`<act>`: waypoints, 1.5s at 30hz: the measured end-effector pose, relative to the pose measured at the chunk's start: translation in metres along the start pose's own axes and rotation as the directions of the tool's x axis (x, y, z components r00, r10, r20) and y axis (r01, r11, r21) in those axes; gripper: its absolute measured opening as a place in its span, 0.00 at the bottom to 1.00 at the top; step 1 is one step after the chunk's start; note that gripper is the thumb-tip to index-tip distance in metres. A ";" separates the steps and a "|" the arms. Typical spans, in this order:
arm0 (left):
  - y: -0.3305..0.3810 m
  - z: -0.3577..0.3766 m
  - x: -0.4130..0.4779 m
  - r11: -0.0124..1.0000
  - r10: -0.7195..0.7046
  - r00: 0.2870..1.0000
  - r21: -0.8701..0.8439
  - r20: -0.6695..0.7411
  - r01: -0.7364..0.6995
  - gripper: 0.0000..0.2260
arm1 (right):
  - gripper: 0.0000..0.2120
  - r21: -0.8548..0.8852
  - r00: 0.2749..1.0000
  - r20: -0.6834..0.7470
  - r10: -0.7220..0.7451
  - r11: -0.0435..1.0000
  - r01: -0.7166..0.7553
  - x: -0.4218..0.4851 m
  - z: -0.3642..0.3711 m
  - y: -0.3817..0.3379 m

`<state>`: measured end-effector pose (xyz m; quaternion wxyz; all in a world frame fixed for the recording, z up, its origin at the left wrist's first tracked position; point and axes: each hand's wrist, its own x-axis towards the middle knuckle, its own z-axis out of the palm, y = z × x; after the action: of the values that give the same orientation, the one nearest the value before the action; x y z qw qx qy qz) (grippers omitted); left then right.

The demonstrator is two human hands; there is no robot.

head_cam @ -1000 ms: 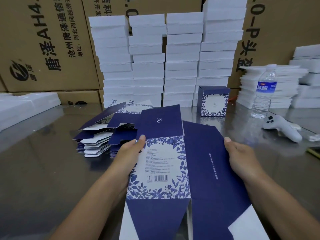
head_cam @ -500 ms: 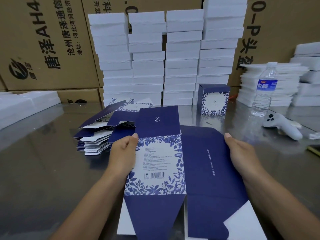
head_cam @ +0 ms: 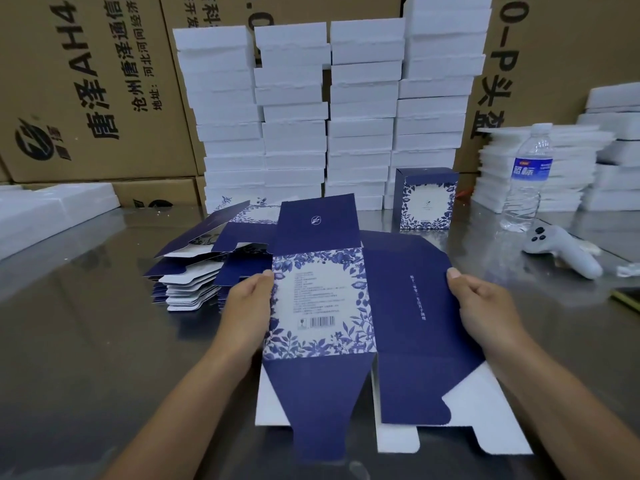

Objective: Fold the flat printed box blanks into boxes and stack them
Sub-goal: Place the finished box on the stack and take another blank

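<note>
A flat navy and white floral box blank (head_cam: pixel 346 306) is held over the metal table (head_cam: pixel 86 341) in front of me. My left hand (head_cam: pixel 247 306) grips its left edge, thumb on the printed floral panel. My right hand (head_cam: pixel 481 306) grips its right edge on the plain navy panel. The bottom flaps hang towards me, white inner sides showing. A pile of flat blanks (head_cam: pixel 207 261) lies behind my left hand. One folded box (head_cam: pixel 427 199) stands upright farther back.
Tall stacks of white foam trays (head_cam: pixel 329 112) line the back, with brown cartons (head_cam: pixel 86 88) behind. More foam (head_cam: pixel 554 168) sits at the right and far left. A water bottle (head_cam: pixel 528 178) and a white controller (head_cam: pixel 561 251) lie at the right.
The blank has spread open a little wider and lowered slightly; both hands keep their hold on its side edges.
</note>
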<state>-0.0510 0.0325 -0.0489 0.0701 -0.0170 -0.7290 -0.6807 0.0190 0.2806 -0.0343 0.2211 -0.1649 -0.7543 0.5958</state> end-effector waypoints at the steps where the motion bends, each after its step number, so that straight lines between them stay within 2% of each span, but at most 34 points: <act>1: -0.001 0.001 0.001 0.998 0.036 0.999 0.048 0.020 -0.037 0.17 | 0.25 -0.005 1.000 -0.005 0.002 1.000 -0.002 0.000 0.000 -0.001; 5: 0.001 -0.001 0.000 0.956 0.207 0.975 0.230 -0.083 -0.183 0.17 | 0.25 0.008 0.999 0.028 -0.027 1.000 0.027 -0.003 0.005 -0.004; 10: 0.002 -0.003 -0.001 0.944 0.245 0.961 0.255 -0.124 -0.208 0.18 | 0.21 0.103 0.999 0.039 0.020 0.994 -0.024 0.003 0.008 0.004; 19: 0.001 -0.004 0.000 0.956 0.215 0.963 0.237 -0.164 -0.173 0.19 | 0.23 0.044 0.994 0.103 0.018 0.999 -0.022 0.005 0.009 0.010; 24: -0.001 -0.008 0.003 0.972 0.183 0.962 0.183 -0.202 -0.147 0.20 | 0.25 -0.027 0.990 0.139 -0.036 0.999 0.040 0.003 0.009 0.007; 32: 0.004 0.000 0.001 0.997 -0.017 0.988 -0.072 -0.152 0.006 0.18 | 0.24 -0.014 0.996 0.072 -0.054 0.998 0.055 0.008 0.003 0.009; 35: 0.003 0.001 -0.001 0.992 0.111 0.990 0.068 -0.088 -0.105 0.15 | 0.22 -0.002 0.997 0.026 -0.076 0.997 0.076 0.011 0.001 0.012; 37: 0.001 0.001 -0.001 0.975 0.191 0.976 0.139 -0.103 -0.176 0.14 | 0.22 0.007 0.996 0.021 -0.087 0.996 0.087 0.013 0.001 0.014; 41: 0.001 -0.001 0.001 0.969 0.220 0.964 0.149 -0.152 -0.198 0.13 | 0.20 0.068 0.998 0.028 -0.054 0.996 0.052 0.013 0.005 0.015; 45: -0.002 -0.003 0.005 0.972 0.214 0.956 0.143 -0.200 -0.188 0.15 | 0.22 0.135 0.994 0.109 0.031 0.990 -0.046 0.008 0.004 0.012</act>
<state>-0.0556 0.0289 -0.0500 0.2182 -0.0134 -0.7520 -0.6218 0.0104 0.2843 -0.0458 0.1798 -0.1317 -0.7188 0.6585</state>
